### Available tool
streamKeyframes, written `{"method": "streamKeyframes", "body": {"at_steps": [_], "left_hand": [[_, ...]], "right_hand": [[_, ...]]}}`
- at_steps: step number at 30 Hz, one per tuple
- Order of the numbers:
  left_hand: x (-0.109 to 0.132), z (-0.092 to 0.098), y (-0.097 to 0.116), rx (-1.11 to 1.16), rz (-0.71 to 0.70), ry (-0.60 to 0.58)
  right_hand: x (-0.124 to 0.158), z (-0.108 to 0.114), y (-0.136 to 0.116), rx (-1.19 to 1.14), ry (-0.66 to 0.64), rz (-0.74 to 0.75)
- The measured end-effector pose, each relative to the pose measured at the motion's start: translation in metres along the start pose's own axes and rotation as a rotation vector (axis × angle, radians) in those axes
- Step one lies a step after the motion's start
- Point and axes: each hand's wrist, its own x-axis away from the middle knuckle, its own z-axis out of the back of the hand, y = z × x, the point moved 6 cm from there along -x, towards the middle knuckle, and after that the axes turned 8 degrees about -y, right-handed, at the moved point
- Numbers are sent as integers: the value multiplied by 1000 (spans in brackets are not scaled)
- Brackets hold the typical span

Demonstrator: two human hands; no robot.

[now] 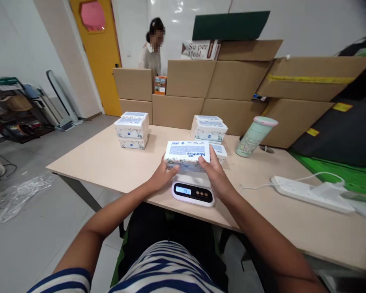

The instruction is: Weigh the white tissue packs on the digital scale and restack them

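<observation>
A pack (pixel 186 151) is held at the scale (pixel 206 200), near the front edge of the surface (pixel 110 165). Its left end is clasped by the left grip (pixel 163 177) and its right end by the right grip (pixel 218 174), with both thumbs laid along the near side. Whether the scale is touched by the pack cannot be told; a reading that looks like 141 is shown. The step in hand is judged to be weighing. For the next move, a level hold and an even action of both grips are called for, with the display (pixel 183 190) left uncovered. Farther back, a left stack (pixel 131 129) and a partly hidden right stack (pixel 209 130) are set.
</observation>
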Motion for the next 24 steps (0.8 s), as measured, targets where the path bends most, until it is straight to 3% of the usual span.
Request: {"method": "streamKeyframes", "body": {"at_steps": [3, 5, 7, 10, 13, 18, 24], "left_hand": [[30, 44, 11, -87, 75, 295], [47, 83, 15, -213, 162, 400], [57, 122, 14, -367, 278, 378], [72, 175, 2, -583, 499, 330], [88, 215, -11, -731, 653, 330], [91, 250, -25, -797, 635, 284], [80, 261, -36, -776, 596, 279]], "right_hand": [[-17, -45, -21, 24, -164, -22], [-39, -78, -22, 67, -307, -56], [-62, -110, -12, 214, -412, -110], [-85, -155, 12, 648, -545, -177], [-95, -194, 23, 1018, -599, -87], [-111, -228, 29, 1274, -668, 23], [-122, -234, 28, 1271, -697, 20]]}}
